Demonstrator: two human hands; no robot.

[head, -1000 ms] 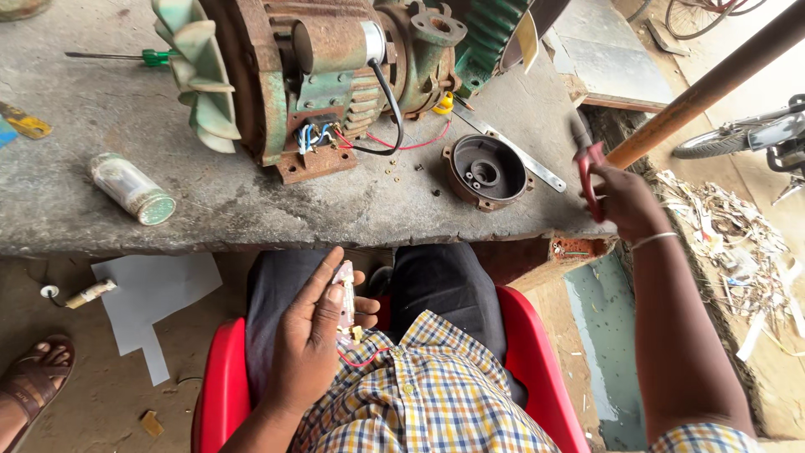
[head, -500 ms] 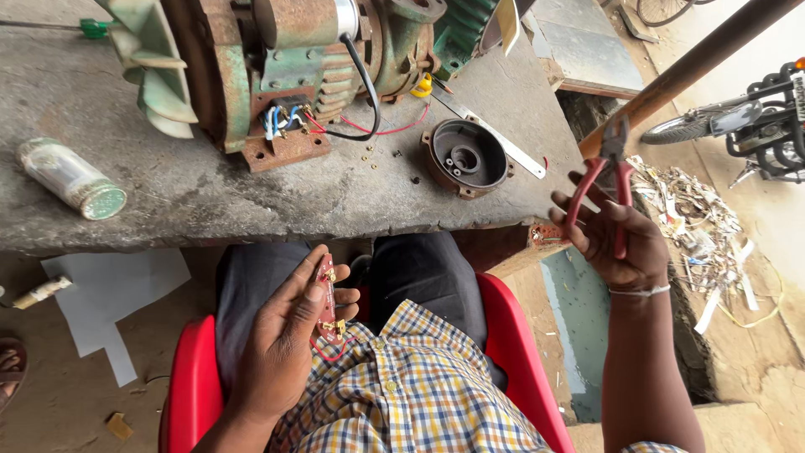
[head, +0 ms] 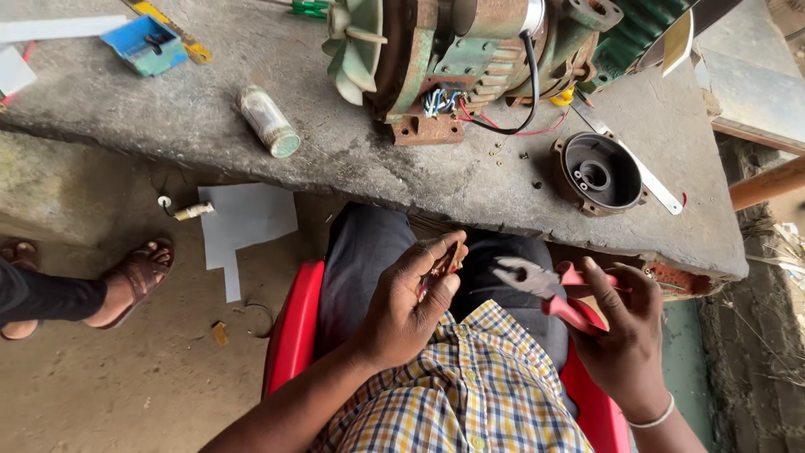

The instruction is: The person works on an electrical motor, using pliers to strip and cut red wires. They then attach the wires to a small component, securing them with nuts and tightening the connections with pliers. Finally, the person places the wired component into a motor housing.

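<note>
Head view: the left hand (head: 402, 315) pinches a small reddish wire piece (head: 438, 270) just left of the red-handled pliers (head: 545, 289), whose slightly parted nose points at it from the right hand (head: 625, 335), which is wrapped around the handles.

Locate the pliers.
In the head view the pliers are low and right of centre, held in the right hand over the lap, jaws pointing toward the left hand.

Repair workshop, rough concrete bench (head: 210, 117), stripped electric motor (head: 470, 59), loose end cover (head: 597, 174), screwdriver (head: 306, 7), dirt floor (head: 126, 377)
</note>
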